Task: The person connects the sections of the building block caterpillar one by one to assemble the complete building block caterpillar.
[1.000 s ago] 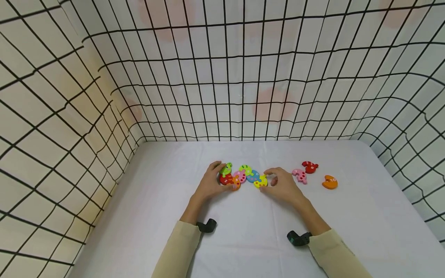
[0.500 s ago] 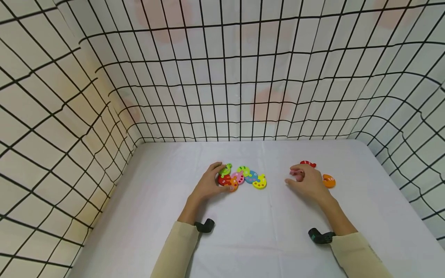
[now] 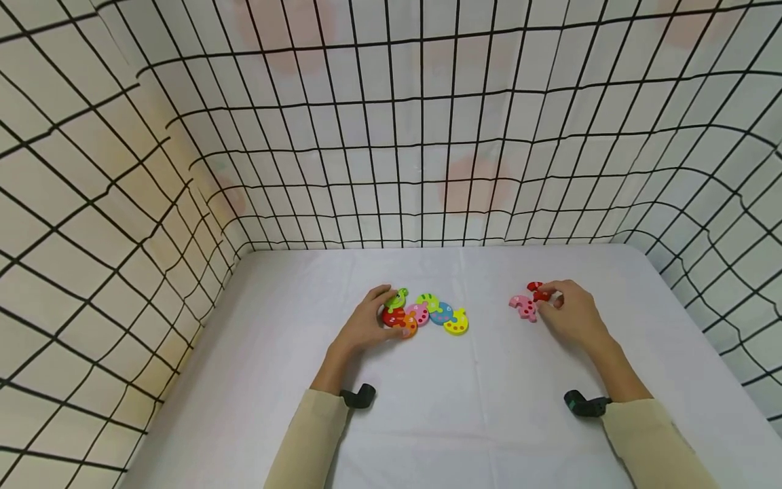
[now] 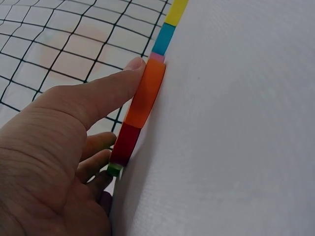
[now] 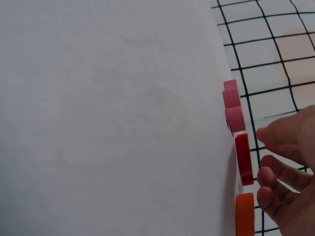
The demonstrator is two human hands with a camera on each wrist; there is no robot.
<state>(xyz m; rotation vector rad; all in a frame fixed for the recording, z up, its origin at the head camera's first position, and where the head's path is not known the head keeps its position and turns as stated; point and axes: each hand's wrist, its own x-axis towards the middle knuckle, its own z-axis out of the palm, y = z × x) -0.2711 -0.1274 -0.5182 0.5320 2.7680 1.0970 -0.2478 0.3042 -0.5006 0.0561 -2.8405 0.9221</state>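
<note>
The left hand (image 3: 363,322) grips one end of the caterpillar row (image 3: 419,313) lying flat on the worktop (image 3: 427,401) — thumb against its orange segment (image 3: 410,324), fingers curled by the green head (image 3: 396,299). The right hand (image 3: 574,315), fingers apart and half bent, is at the loose red piece (image 5: 244,159); contact I cannot tell. Beside that lie a loose pink piece (image 3: 525,308) and a loose orange piece (image 5: 245,214).

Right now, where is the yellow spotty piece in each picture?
Head: the yellow piece is below and right of the middle, ending the row.
Left wrist: its yellow side meets the top edge, beyond the blue piece.
Right wrist: not in it.
Shared landmark: the white table.
</note>
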